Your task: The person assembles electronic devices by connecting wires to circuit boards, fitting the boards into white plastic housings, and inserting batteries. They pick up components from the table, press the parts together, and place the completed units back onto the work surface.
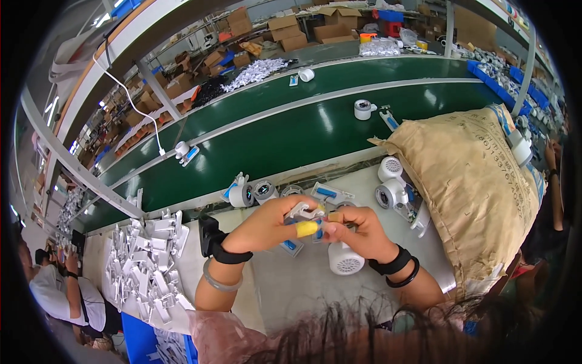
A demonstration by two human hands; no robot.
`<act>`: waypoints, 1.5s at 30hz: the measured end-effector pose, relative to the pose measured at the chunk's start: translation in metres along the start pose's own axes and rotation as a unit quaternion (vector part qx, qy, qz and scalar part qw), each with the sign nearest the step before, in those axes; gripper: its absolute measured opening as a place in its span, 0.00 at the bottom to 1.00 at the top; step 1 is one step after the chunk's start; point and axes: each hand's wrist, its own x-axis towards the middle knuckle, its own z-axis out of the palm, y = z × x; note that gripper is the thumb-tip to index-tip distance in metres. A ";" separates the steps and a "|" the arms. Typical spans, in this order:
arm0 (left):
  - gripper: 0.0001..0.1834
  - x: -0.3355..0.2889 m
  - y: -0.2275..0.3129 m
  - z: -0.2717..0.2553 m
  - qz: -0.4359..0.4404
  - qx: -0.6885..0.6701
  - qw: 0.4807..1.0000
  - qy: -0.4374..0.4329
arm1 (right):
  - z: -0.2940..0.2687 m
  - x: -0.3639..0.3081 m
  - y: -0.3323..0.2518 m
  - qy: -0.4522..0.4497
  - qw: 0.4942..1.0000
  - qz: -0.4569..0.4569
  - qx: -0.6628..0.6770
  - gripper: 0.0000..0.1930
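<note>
In the middle of the bench, my left hand [267,225] is closed around a small white plastic part [307,210]; yellow tape wraps one of its fingers. Fingertips of my right hand [364,230] pinch at the same part's right end, meeting the left fingers. Whether a smaller piece sits between them, I cannot make out. Just below the right hand lies a round white housing with a slotted grille [347,259]. Beyond the hands is a white bracket with a blue strip [331,193], and a grey-rimmed round unit [265,191] stands to its left.
A heap of white plastic pieces [148,261] covers the bench's left, above a blue bin [138,340]. A large brown sack [461,176] takes up the right. Past the bench runs a green conveyor belt [242,151] carrying scattered white units. Other people sit at both edges.
</note>
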 end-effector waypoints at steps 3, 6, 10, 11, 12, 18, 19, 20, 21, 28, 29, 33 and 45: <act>0.17 -0.022 -0.018 -0.001 -0.067 -0.086 0.992 -0.061 | 0.005 -0.005 -0.003 -0.095 0.965 0.134 0.206 0.11; 0.15 -0.031 -0.046 0.007 0.043 -0.160 0.984 0.061 | 0.011 -0.001 0.009 -0.146 0.948 0.129 0.253 0.13; 0.16 -0.034 -0.066 0.019 0.042 -0.140 0.976 0.160 | 0.020 -0.005 0.014 -0.197 0.965 0.139 0.106 0.12; 0.15 -0.034 -0.065 0.020 0.004 -0.082 0.987 0.139 | 0.022 -0.006 0.014 -0.218 0.970 0.104 0.040 0.11; 0.15 -0.033 -0.066 0.021 -0.033 -0.024 0.993 0.115 | 0.026 -0.002 0.005 -0.209 0.973 0.082 -0.051 0.08; 0.14 -0.026 -0.083 0.038 -0.039 -0.225 0.965 0.126 | 0.032 -0.003 0.022 0.052 0.917 -0.154 -0.363 0.07; 0.14 -0.024 -0.084 0.041 -0.031 -0.278 0.952 0.127 | 0.030 -0.002 0.023 0.089 0.899 -0.164 -0.395 0.07; 0.14 -0.022 -0.084 0.043 -0.031 -0.280 0.950 0.131 | 0.030 -0.001 0.023 0.105 0.889 -0.178 -0.408 0.09; 0.14 -0.020 -0.081 0.047 -0.035 -0.299 0.944 0.134 | 0.029 -0.001 0.022 0.101 0.890 -0.176 -0.407 0.09; 0.15 -0.020 -0.090 0.061 -0.034 -0.382 0.916 0.119 | 0.033 0.004 0.020 0.123 0.878 -0.227 -0.404 0.10; 0.15 -0.020 -0.090 0.060 -0.033 -0.382 0.915 0.121 | 0.034 0.004 0.021 0.114 0.876 -0.240 -0.402 0.11; 0.18 -0.023 -0.079 0.062 0.028 -0.336 0.933 0.124 | 0.031 0.000 0.023 0.078 0.899 -0.214 -0.373 0.12; 0.24 -0.028 -0.075 0.069 0.020 -0.269 0.954 0.134 | 0.035 -0.004 0.020 0.076 0.894 -0.250 -0.365 0.14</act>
